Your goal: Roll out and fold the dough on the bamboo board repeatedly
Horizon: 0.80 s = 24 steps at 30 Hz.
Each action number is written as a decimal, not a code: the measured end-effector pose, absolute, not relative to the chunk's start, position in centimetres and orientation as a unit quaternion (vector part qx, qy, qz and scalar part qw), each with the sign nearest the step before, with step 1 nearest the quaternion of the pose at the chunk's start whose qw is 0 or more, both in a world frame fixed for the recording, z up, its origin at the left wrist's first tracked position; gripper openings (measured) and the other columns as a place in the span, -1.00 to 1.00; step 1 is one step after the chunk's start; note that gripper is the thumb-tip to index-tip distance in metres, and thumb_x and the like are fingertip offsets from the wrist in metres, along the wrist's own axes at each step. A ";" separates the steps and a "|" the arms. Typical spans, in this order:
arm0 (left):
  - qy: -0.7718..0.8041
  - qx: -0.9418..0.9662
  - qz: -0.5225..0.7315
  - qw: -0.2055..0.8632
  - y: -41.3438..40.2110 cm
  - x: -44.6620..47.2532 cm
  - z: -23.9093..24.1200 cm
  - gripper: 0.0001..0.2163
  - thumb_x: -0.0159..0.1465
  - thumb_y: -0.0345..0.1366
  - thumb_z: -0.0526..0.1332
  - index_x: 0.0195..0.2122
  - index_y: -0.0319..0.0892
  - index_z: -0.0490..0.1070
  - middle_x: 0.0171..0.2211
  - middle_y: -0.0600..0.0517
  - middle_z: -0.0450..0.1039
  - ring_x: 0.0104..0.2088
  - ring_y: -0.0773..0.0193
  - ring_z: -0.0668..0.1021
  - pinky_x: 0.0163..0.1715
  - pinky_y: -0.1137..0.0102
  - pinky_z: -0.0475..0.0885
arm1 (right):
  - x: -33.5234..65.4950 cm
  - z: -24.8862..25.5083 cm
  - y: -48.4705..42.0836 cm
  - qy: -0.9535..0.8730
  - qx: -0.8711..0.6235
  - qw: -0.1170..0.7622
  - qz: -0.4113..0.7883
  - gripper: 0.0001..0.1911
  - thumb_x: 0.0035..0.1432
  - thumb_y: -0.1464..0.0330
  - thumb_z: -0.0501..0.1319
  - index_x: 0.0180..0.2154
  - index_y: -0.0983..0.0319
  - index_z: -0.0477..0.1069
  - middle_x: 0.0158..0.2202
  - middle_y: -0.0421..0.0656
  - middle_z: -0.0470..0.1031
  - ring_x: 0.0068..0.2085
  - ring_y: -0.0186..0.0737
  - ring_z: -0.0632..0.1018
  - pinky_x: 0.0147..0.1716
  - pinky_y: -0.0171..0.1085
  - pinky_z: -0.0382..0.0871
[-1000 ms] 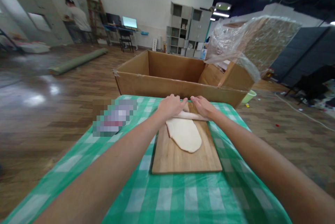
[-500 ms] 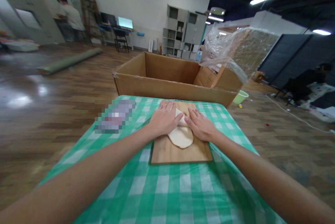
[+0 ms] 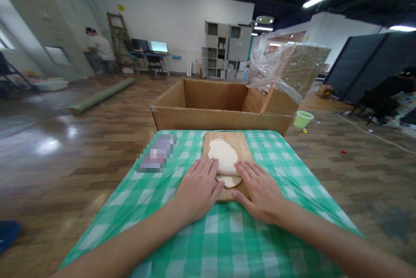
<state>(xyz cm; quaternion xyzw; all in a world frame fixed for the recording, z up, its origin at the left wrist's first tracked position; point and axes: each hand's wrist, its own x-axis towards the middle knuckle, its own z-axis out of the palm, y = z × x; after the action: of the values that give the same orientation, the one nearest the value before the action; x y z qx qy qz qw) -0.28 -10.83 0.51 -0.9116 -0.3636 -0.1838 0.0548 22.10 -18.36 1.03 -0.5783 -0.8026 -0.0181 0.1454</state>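
Note:
A flat oval of pale dough (image 3: 220,151) lies on a wooden board (image 3: 244,144) on a green-and-white checked tablecloth (image 3: 279,169). Across the near end of the dough sits a pale rolling pin (image 3: 226,169). My left hand (image 3: 198,189) and my right hand (image 3: 260,189) lie flat on its two ends, fingers stretched forward, palms over the board's near edge. A small lip of dough shows just in front of the pin.
A large open cardboard box (image 3: 221,118) stands right behind the table, with plastic-wrapped material (image 3: 292,68) leaning at its right. A blurred-out object (image 3: 157,157) lies left of the board. On the wooden floor are a green bucket (image 3: 303,118) and a rolled mat (image 3: 100,95). A person (image 3: 97,48) stands far left.
Both hands have drawn the rolling pin from the far end of the board back over the dough to the near end. The dough now shows beyond the hands.

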 end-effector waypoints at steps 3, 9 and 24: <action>-0.326 -0.928 -0.172 0.053 -10.5 -1.5 0.7 -0.50 0.46 -0.13 0.06 0.37 -0.20 0.21 0.34 -0.18 0.31 0.34 -0.04 0.35 0.38 0.02 0.18 | 22.1 0.5 -20.0 -0.801 -0.570 0.182 -0.006 -0.22 0.41 -0.02 0.03 0.48 0.20 0.00 0.47 -0.01 0.07 0.45 0.14 0.18 0.39 0.17 0.11; -0.321 -0.933 -0.150 0.059 -8.0 -2.0 1.3 -0.55 0.44 -0.15 0.11 0.32 -0.12 0.26 0.32 -0.18 0.32 0.33 -0.06 0.36 0.34 -0.02 0.26 | 23.2 0.4 -18.4 -0.801 -0.570 0.184 0.020 -0.35 0.46 0.07 0.01 0.44 0.19 0.12 0.43 -0.04 0.21 0.42 0.04 0.25 0.38 0.08 0.17; -0.490 -0.863 -0.097 0.077 -4.8 1.0 1.7 -0.53 0.39 0.17 0.04 -0.29 -0.12 0.48 -0.29 -0.14 0.57 -0.13 -0.11 0.56 -0.03 -0.03 0.42 | 30.0 -0.8 -11.2 -0.701 -0.666 0.242 0.072 -0.76 0.45 0.16 0.02 -0.23 0.13 0.31 -0.35 -0.12 0.54 -0.34 -0.07 0.57 -0.40 -0.19 0.29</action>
<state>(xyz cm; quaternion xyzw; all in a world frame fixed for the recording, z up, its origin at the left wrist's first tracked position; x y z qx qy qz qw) 1.04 -4.76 1.67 -0.8630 -0.4899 -0.0965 0.0769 29.99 -11.16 -0.78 -0.6665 -0.7013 0.0722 0.2423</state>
